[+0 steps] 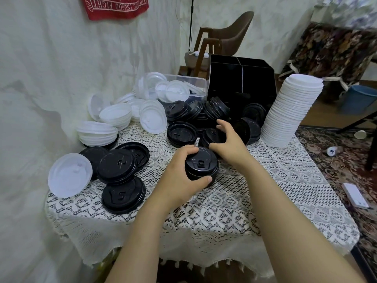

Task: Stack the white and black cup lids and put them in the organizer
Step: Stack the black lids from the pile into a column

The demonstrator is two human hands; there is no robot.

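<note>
My left hand (179,176) grips a short stack of black lids (202,164) standing on the lace tablecloth at the table's middle. Just behind it my right hand (228,139) curls its fingers round another black lid (210,137). More loose black lids (181,133) lie behind and at the left (117,166). White lids (115,114) are heaped at the back left. A tall leaning stack of white lids (293,111) stands at the right. The black organizer (240,78) sits at the back with its compartments showing dark.
A clear plastic tub (191,86) holding white lids stands beside the organizer. One white lid (69,177) leans at the table's left edge (53,205). A wall runs along the left. A chair (226,35) stands behind, and a blue bucket (359,99) on the floor at the right.
</note>
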